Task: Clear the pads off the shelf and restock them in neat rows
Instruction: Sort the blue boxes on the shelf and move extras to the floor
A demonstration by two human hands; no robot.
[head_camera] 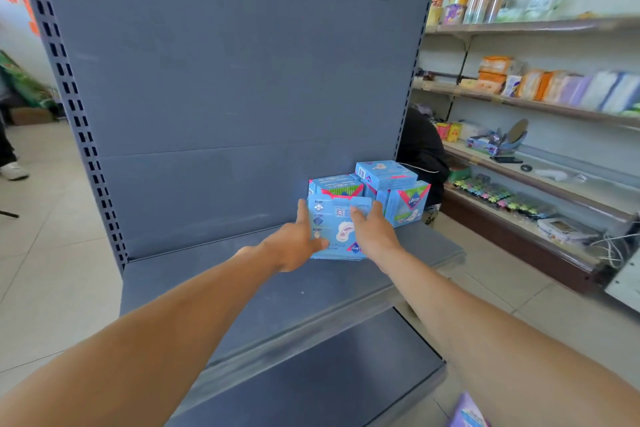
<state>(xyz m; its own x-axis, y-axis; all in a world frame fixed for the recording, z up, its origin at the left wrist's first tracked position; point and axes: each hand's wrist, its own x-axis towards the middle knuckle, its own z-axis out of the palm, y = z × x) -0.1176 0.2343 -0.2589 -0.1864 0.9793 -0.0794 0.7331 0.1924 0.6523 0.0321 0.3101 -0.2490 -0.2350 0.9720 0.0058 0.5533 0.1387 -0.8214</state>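
A tall grey shelving unit (225, 62) fills most of the view, its back panel bare and its main shelf (242, 288) holding goods only at the far right end, with a lower shelf (329, 374) jutting out beneath. There, against the back panel, sits a small cluster of blue pad packs (384, 191), some upright, one lying flat on top of the others. In front of the cluster stands one flat blue pack (337, 229), tilted back a little, held between both hands: the left hand (294, 246) lies along its left edge with fingers extended up the side and the thumb pressed across the lower front, and the right hand (372, 230) presses against its right edge with fingers fairly straight. Since most of the shelf is bare, this looks like either the last of the clearing or the start of restocking; I cannot tell which. If restocking, the next move calls for squaring this pack with the ones behind it. The pack's base and back are hidden, so whether it rests on the shelf or is lifted is unclear. A purple item (467, 412) is cut off at the bottom edge, and the wall shelves (536, 24) to the right are blurred.
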